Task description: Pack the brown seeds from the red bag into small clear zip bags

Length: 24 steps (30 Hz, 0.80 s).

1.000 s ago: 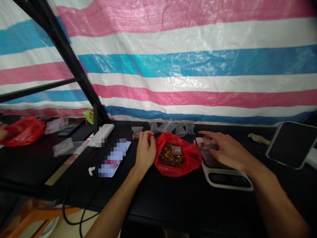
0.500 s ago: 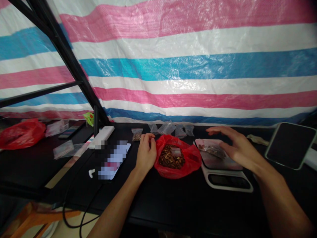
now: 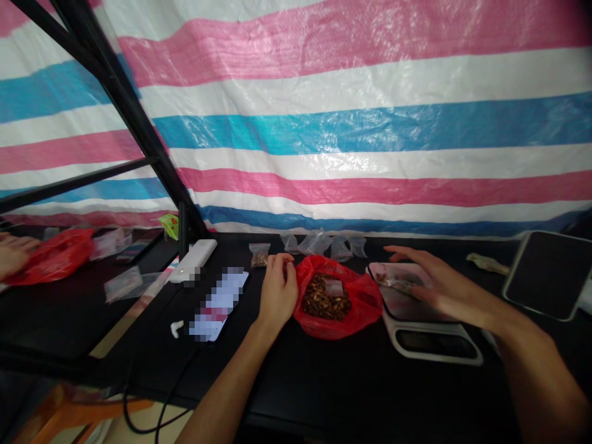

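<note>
Right hand (image 3: 444,288), fingers spread, has dropped over the clear plastic bag (image 3: 393,279) on the scale (image 3: 435,344).

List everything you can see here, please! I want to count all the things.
red bag: 1, red, middle of table
nuts: many, brown, in red bag
scale: 1, white, right of red bag
scale bag: 1, clear, on scale
nut bag: 1, clear, left of red bag
clear bags: about 4, behind red bag
power bank: 1, white, left of nut bag
earbud: 1, white, left on table
tablet: 1, black, far right
table: 1, black, under everything
tarp: 1, pink, white and blue, behind table
left hand: 1, curled, beside red bag
right hand: 1, spread, over scale
</note>
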Tool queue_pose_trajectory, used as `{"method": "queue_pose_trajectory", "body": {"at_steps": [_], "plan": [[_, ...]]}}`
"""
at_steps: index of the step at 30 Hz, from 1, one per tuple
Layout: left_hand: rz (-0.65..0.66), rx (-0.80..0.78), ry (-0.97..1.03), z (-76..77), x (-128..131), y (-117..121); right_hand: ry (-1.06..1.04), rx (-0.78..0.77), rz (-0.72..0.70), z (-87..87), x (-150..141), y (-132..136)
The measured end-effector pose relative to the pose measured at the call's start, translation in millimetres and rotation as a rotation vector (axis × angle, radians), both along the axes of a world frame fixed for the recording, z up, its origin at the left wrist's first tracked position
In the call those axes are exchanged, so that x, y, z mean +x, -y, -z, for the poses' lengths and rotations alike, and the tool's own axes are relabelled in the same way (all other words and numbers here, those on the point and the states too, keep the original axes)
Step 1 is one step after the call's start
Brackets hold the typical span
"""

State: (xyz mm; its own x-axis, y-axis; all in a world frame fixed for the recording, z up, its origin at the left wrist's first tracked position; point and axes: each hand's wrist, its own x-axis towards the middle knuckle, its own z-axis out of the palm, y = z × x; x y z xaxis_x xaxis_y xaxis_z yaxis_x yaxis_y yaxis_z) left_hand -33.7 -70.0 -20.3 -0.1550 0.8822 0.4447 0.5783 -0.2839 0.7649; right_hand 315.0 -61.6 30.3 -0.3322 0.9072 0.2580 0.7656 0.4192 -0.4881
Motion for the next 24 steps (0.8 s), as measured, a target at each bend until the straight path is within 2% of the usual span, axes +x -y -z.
{"method": "queue_pose_trajectory", "body": {"at_steps": [6,10,13,17,19,21,22,24], "plan": [[-0.029,0.024,-0.003,-1.1,-0.8,-0.4,0.05,-0.017,-0.031,10.4,6.4,0.6],[-0.031,0.046,-0.045,-4.3,-1.1,1.6,0.075,0.024,0.001,15.5,-1.1,-2.9],[-0.006,0.114,-0.105,-8.2,-0.2,8.0,0.035,0.034,-0.011,12.8,-11.1,-6.5],[0.021,0.256,-0.319,-19.1,7.6,19.6,-0.117,0.267,0.088,1.2,-33.2,-2.9],[0.128,0.296,-0.403,-28.8,17.1,23.7,-0.253,0.343,0.143,-3.4,-50.3,4.0],[0.357,0.312,-0.41,-39.5,29.7,25.3,-0.383,0.301,0.098,-4.7,-69.8,12.6],[0.464,0.281,-0.373,-44.0,36.1,24.9,-0.396,0.276,0.074,-4.0,-79.4,16.9],[0.563,0.222,-0.197,-48.8,47.2,22.3,-0.384,0.23,0.003,-0.4,-96.0,24.6]]}}
